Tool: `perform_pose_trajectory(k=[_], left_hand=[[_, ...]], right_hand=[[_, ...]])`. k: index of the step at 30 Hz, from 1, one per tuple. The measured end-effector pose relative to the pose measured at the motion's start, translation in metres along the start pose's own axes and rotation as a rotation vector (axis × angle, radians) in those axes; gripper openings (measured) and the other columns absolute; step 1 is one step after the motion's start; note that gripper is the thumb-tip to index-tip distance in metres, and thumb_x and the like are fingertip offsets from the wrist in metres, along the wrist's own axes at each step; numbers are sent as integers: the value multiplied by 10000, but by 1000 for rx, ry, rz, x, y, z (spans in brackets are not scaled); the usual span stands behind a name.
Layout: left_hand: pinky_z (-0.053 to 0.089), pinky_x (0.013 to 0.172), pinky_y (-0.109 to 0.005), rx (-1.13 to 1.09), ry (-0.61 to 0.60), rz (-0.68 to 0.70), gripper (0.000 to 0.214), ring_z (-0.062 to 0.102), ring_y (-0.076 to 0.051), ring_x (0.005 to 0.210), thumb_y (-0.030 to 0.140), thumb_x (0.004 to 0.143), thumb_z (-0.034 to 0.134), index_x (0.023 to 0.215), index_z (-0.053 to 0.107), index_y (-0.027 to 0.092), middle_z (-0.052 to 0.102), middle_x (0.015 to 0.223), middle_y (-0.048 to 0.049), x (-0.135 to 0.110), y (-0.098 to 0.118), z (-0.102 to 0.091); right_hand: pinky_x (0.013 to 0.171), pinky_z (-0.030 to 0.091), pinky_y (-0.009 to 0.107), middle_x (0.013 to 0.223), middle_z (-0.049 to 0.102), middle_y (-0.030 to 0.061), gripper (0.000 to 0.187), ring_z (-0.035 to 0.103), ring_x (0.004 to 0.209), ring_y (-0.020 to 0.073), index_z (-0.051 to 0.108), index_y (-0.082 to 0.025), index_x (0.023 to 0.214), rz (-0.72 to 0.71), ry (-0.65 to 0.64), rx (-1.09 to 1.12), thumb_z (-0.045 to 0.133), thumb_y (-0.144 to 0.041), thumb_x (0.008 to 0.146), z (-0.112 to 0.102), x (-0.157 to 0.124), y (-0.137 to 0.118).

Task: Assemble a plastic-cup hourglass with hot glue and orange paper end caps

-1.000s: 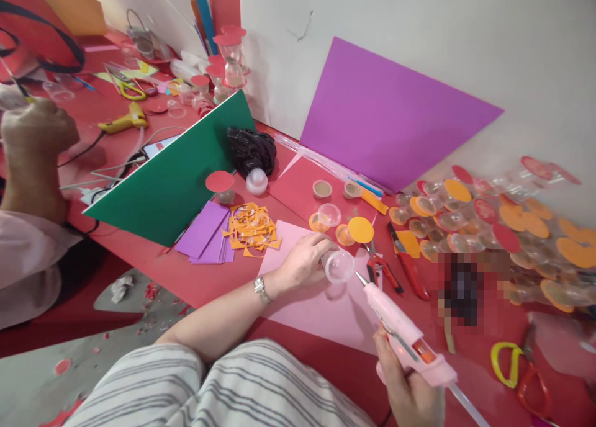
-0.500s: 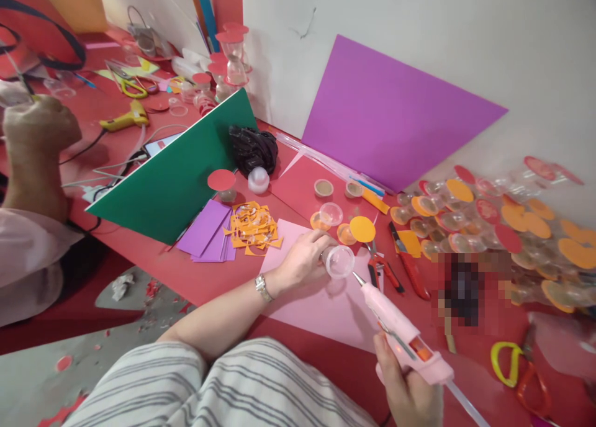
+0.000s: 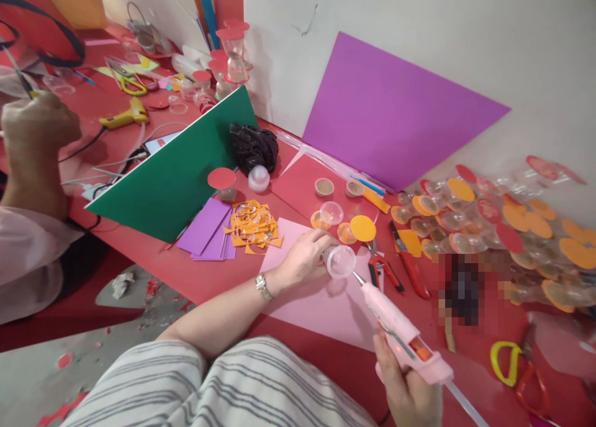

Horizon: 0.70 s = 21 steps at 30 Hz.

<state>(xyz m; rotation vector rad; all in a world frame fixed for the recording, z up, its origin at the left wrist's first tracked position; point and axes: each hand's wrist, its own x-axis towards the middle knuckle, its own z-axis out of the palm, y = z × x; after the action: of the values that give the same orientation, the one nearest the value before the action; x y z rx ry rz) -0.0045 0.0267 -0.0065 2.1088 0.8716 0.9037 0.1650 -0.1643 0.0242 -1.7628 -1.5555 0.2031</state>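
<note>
With its fingers closed round the far side, my left hand (image 3: 305, 259) holds a small clear plastic cup (image 3: 341, 262), its round mouth turned toward me. My right hand (image 3: 410, 383) is wrapped round the handle of a pink hot glue gun (image 3: 395, 321). The gun's metal nozzle is at the right edge of the cup's rim; whether they touch I cannot tell. A white glue stick comes out of the gun's back end. Both hands are above a pink sheet (image 3: 316, 318). Just beyond lie orange discs (image 3: 362, 228) and a clear lid (image 3: 331, 213).
Orange paper scraps (image 3: 254, 225) and purple cards (image 3: 207, 231) lie left. A green board (image 3: 186, 172) stands beside them. Red-handled pliers (image 3: 386, 269), a red cutter (image 3: 412, 272), scissors (image 3: 507, 365) and many cup pieces (image 3: 484, 219) are right. A co-worker's hand (image 3: 40, 126) is far left.
Almost nothing differs. The cup and the glue gun's nozzle stay together at nearly the same place, and the view has shifted very slightly.
</note>
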Motion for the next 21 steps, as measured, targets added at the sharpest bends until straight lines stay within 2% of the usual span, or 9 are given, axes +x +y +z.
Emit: perform_pose_trajectory(k=[4,9,14,21], left_hand=[[508,803,-315,-5,0,3,193,613,-205,884,135,771,648,954,598,172,640,971,-70,0,0,0],[509,817,-321,2,-9,-9,206,616,-213,913,146,776,646,974,598,178,634,996,-75,0,0,-1],[512,816,-321,5,-9,-4,217,615,-215,911,132,765,647,972,595,170,634,999,-77,0,0,-1],[515,817,-324,9,-11,-2,215,616,-215,913,128,765,649,969,596,169,635,996,-76,0,1,-1]], right_hand=[[475,497,235,740,677,95,295,604,511,148,686,-145,903,-56,41,-21,548,-399,959,-1,1,-1],[502,522,244,759,687,96,236,642,559,169,682,-146,958,-29,4,2,591,-363,934,-3,7,-7],[449,488,226,646,647,58,249,577,467,141,675,-152,913,-41,-3,8,571,-375,946,-4,14,-14],[486,514,243,678,655,50,272,609,508,151,670,-152,884,47,-21,25,583,-405,936,-2,4,-7]])
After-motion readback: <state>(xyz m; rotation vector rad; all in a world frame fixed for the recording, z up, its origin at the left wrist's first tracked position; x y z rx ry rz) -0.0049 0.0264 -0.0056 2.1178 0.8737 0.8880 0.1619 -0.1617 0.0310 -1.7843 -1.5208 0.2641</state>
